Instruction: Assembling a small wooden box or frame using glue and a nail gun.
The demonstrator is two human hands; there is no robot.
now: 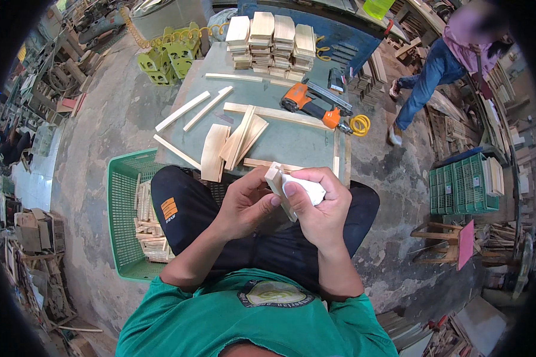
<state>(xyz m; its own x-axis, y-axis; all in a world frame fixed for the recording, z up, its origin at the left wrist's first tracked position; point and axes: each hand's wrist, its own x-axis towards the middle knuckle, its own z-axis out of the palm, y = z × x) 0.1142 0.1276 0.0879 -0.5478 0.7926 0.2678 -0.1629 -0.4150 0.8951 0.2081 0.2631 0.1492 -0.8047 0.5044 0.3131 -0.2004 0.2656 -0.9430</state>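
Observation:
In front of my lap, my left hand grips a short wooden piece between thumb and fingers; its bent fingertips are partly hidden. My right hand is wrapped round a white squeeze bottle, held against the wood, its tip out of sight. Just beyond my hands, on the greenish worktable, lie a curved wooden slat and crossed wooden pieces. Farther right rests an orange and black nail gun.
Stacked wooden slats stand at the table's far end. Loose strips lie at left. A green basket with wood pieces sits left of my leg; green crates stand right. A person is at the far right.

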